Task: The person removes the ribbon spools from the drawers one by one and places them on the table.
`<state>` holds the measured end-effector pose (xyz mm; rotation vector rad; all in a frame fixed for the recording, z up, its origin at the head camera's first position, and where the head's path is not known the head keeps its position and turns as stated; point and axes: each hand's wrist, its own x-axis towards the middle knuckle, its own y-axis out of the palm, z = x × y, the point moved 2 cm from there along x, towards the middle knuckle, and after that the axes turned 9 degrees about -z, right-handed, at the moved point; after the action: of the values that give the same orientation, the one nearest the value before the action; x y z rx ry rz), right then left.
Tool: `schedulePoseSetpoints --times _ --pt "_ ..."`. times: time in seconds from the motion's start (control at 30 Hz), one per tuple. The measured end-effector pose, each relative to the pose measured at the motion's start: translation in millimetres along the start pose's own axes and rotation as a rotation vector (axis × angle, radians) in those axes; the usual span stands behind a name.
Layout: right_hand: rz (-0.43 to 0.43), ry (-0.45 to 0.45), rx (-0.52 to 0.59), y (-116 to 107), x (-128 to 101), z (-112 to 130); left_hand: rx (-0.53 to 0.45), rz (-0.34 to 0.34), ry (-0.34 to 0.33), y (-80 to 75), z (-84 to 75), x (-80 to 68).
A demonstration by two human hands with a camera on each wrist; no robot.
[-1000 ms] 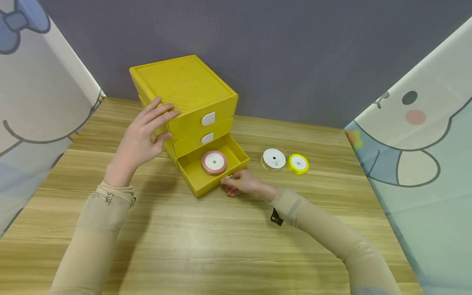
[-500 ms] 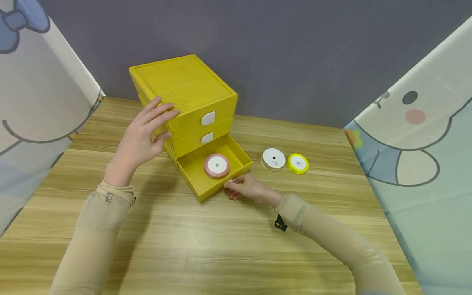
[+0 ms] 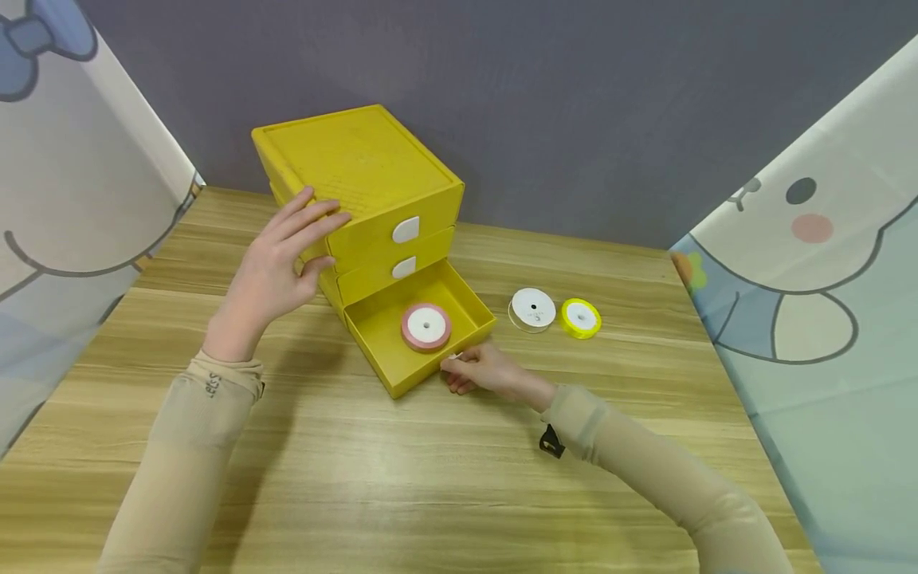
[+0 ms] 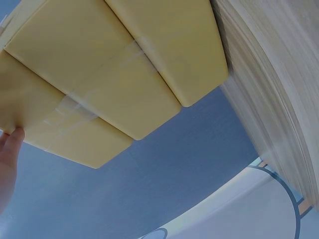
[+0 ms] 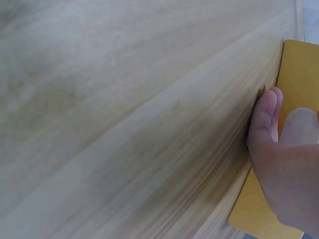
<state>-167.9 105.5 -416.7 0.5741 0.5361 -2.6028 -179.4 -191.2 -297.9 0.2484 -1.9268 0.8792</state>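
Observation:
A yellow drawer cabinet (image 3: pixel 358 163) stands at the back left with its bottom drawer (image 3: pixel 469 299) pulled out. My left hand (image 3: pixel 268 267) rests on the cabinet's top front left corner, fingers straight; in the left wrist view, fingertips (image 4: pixel 15 137) touch its side. My right hand (image 3: pixel 491 371) pinches the white drawer handle at the front of the drawer, and the fingers mostly cover it. Inside the drawer lies a pink ribbon spool (image 3: pixel 426 327) with a white face, near the front wall. The right wrist view shows the hand against the yellow drawer front (image 5: pixel 259 214).
A white spool (image 3: pixel 533 309) and a yellow ribbon spool (image 3: pixel 581 319) lie side by side on the wooden table (image 3: pixel 358 494), right of the drawer. Two closed drawers with white handles (image 3: pixel 406 229) sit above. A dark grey wall (image 3: pixel 574 119) rises behind.
The bottom drawer has slid a little further out toward the front right, with my right hand on its handle. The pink spool has moved along with it. My left hand has stayed put.

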Motion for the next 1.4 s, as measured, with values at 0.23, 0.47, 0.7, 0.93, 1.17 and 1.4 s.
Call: schedulePoseSetpoints --times 0.23,0.47,0.7,0.93,1.17,1.4 --pt "0.024 0.017 -0.023 -3.5 -5.8 -2.7 0.002 0.003 -0.007 -0.8 0.0 -1.1" --pt "0.09 0.004 -0.084 -10.0 -7.4 0.9 0.0 0.001 -0.006 -0.7 0.1 -1.9" --pt "0.144 0.001 -0.274 -31.2 -14.4 14.8 -0.001 0.001 -0.007 -0.8 -0.4 -2.0" --pt "0.195 -0.021 -0.501 -50.8 -28.8 47.6 0.001 0.004 -0.006 -0.6 -0.5 -0.7" --pt "0.183 -0.021 -0.665 -61.1 -34.0 86.4 -0.003 0.005 -0.014 0.0 -0.2 -1.4" --pt "0.194 -0.026 -0.718 -60.0 -21.5 118.8 0.007 0.014 -0.021 0.6 1.1 -0.8"
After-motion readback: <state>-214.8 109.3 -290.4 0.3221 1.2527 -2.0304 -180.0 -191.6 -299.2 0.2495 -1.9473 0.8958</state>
